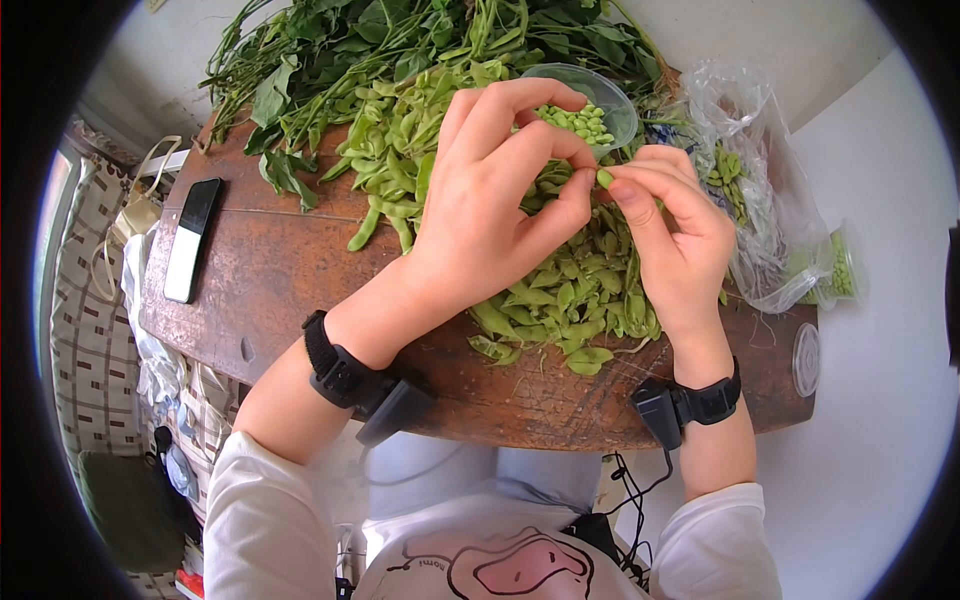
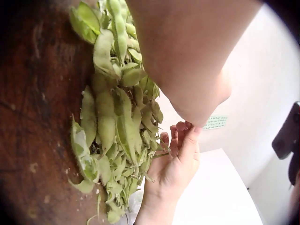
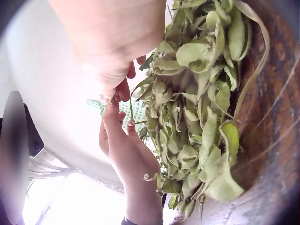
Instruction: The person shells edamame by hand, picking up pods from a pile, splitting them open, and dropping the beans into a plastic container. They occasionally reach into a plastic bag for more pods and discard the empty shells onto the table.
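Over the heap, both hands meet at a small green soybean pod [image 1: 604, 178]. My left hand [image 1: 490, 195] pinches its end between thumb and index finger, the other fingers arched above. With thumb and bent index finger my right hand [image 1: 682, 235] grips the other end; most of the pod is hidden by the fingertips. Below the hands lie emptied pod shells [image 1: 570, 300], several split open. Just behind the fingers stands a clear plastic bowl [image 1: 625, 105] holding shelled green beans [image 1: 585, 122]. Whole pods [image 1: 385, 170] are piled to the left of it.
Leafy bean stalks [image 1: 370, 50] cover the table's back. A clear plastic bag [image 1: 770, 200] with pods sits at the right, beside a tipped tub [image 1: 845, 265] of green beans. A round clear lid [image 1: 806, 360] lies at the right edge, a phone [image 1: 192, 240] at the left.
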Motion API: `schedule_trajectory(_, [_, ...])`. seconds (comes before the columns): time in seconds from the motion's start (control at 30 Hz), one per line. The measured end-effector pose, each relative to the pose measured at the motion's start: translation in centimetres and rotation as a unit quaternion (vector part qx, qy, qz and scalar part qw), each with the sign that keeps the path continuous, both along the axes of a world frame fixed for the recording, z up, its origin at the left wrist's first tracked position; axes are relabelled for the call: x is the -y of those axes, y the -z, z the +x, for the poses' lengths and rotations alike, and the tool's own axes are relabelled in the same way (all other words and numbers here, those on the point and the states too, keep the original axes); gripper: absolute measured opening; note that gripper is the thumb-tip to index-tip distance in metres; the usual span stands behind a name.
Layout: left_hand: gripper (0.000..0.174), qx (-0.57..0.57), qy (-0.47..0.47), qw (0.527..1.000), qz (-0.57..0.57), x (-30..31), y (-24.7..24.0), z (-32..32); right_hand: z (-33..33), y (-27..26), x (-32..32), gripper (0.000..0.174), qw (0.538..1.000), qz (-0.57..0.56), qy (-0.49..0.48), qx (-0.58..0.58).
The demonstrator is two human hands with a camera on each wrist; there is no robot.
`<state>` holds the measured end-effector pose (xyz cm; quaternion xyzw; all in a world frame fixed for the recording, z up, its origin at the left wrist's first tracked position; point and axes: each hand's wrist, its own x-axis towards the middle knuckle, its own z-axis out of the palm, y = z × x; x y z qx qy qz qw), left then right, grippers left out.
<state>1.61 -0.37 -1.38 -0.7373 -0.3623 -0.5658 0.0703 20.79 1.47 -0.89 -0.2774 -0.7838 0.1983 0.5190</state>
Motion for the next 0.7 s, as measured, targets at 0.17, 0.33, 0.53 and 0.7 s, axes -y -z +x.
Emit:
schedule_trajectory(0.17, [0.016,0.002,0.000,1.000,-0.005,0.1,0.0,0.0,0.0,0.1,0.2,0.012,0.998,-0.058,-0.013,-0.029])
schedule_trajectory(0.33, [0.011,-0.007,0.001,1.000,-0.028,0.1,0.1,-0.4,-0.1,0.2,0.1,0.014,0.993,-0.095,-0.020,-0.062])
schedule_trajectory(0.53, [0.013,-0.018,-0.018,0.999,-0.033,-0.3,0.5,-0.3,0.1,0.0,0.0,0.014,0.987,-0.120,0.044,-0.099])
schedule_trajectory(0.7, [0.020,-0.020,-0.042,0.998,-0.033,-0.1,-0.3,0.1,0.4,-0.4,-2.0,0.018,0.986,0.009,0.166,-0.022])
